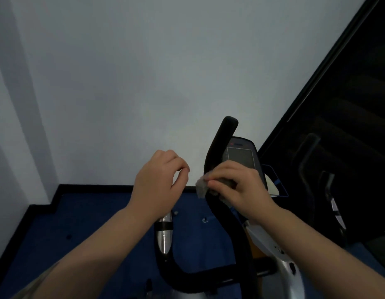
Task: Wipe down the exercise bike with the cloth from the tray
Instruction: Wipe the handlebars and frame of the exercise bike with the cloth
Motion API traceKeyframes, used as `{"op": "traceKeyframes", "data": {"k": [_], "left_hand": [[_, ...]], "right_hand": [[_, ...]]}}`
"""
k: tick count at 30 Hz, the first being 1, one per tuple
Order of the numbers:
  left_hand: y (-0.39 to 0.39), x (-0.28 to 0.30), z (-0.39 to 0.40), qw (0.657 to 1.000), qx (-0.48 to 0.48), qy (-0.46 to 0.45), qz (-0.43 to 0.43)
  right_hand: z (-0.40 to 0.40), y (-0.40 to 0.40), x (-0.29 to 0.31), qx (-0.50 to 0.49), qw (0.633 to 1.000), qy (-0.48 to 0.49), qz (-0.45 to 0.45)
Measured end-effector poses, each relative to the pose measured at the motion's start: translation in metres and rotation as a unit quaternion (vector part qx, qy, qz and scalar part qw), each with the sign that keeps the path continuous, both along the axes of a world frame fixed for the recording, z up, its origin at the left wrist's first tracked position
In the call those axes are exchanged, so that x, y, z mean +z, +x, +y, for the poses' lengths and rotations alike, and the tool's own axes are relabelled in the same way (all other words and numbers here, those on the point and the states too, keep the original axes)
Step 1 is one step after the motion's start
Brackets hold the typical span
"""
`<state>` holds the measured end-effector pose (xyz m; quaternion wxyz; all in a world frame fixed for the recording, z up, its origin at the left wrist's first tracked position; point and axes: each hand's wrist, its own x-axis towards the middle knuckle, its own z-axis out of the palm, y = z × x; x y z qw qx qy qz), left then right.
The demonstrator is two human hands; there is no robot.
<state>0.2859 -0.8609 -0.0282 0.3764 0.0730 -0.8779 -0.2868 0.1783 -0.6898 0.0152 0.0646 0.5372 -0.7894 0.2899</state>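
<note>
Plainly, the right hand (241,186) gripped the grey cloth (201,186), its fingers curled round the cloth and pressing it against the right handlebar (219,147) of the exercise bike (280,275). A tuft of cloth stuck out past the fingertips on the bar's left side, just below the console (243,156). The bar's long axis ran steeply upward from the hand to its rounded black tip, and downward in a curve toward the bike's frame, so any coming stroke would most likely have to follow that line, up or down along the grip.

The left hand (159,182) hovered just beside the cloth, apart from it, loosely curled with thumb and forefinger nearly meeting and holding nothing. It hung above the left handlebar (164,236), whose chrome section showed beneath the wrist. The right hand was therefore the one on the work; the left was near enough to take the cloth's free end or steady the bar, though which it intended could not be told. The tray could not be made out with any certainty.
</note>
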Motion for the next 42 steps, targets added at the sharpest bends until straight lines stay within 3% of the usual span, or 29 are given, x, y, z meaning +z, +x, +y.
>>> {"op": "traceKeyframes", "data": {"k": [4,10,14,19,24,30,36,42], "left_hand": [[-0.001,0.0,0.004,1.0,0.015,0.013,0.004],[0.0,0.004,0.007,1.0,0.025,0.007,-0.01],[0.002,0.007,0.009,0.999,0.019,0.034,-0.021],[0.003,0.016,0.023,0.994,0.045,0.097,0.013],[0.023,0.01,0.06,0.995,0.038,0.078,0.039],[0.051,-0.016,0.109,0.991,-0.015,0.131,-0.019],[0.073,-0.032,0.142,0.978,-0.035,0.179,-0.105],[0.083,-0.038,0.151,0.971,-0.016,0.11,-0.211]], "right_hand": [[0.019,-0.003,0.018,0.074,0.991,0.097,-0.059],[-0.023,0.008,0.002,-0.056,0.998,-0.029,0.0],[0.005,0.011,-0.012,-0.022,0.997,-0.038,-0.067],[0.045,0.019,-0.02,0.061,0.987,0.031,-0.144],[0.076,0.022,-0.028,0.063,0.975,0.019,-0.211],[0.109,0.042,-0.051,0.008,0.963,-0.042,-0.265],[0.137,0.087,-0.079,-0.048,0.958,-0.121,-0.254],[0.16,0.122,-0.088,-0.097,0.926,-0.165,-0.326]]}}
